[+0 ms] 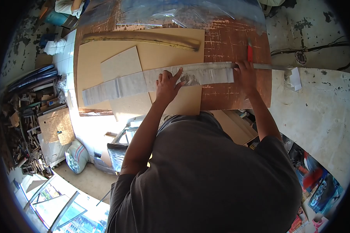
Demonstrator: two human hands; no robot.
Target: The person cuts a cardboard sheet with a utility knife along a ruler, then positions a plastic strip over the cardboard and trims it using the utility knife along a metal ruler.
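Observation:
A long grey strip (pixel 128 86), scuffed and flat, lies slantwise across the sheets on the worktable. My left hand (pixel 168 84) rests on its middle, fingers apart and index finger stretched out. Along the strip's far edge runs a narrow grey metal bar (pixel 270 66), which sticks out past the table on the right. The fingers of my right hand (pixel 245 73) are bent over this bar, just beyond the strip's right end. A red-handled tool (pixel 249 53) lies right behind my right hand. Under the strip are a pale board piece (pixel 122 64) and a larger tan board (pixel 179 105).
A yellowish curved length (pixel 144 38) lies at the tan board's far edge. Clear plastic sheeting (pixel 190 15) covers the back of the scratched brown tabletop (pixel 237 39). A pale worn surface (pixel 315 105) adjoins at right. Scrap wood (pixel 27 128) is piled at left.

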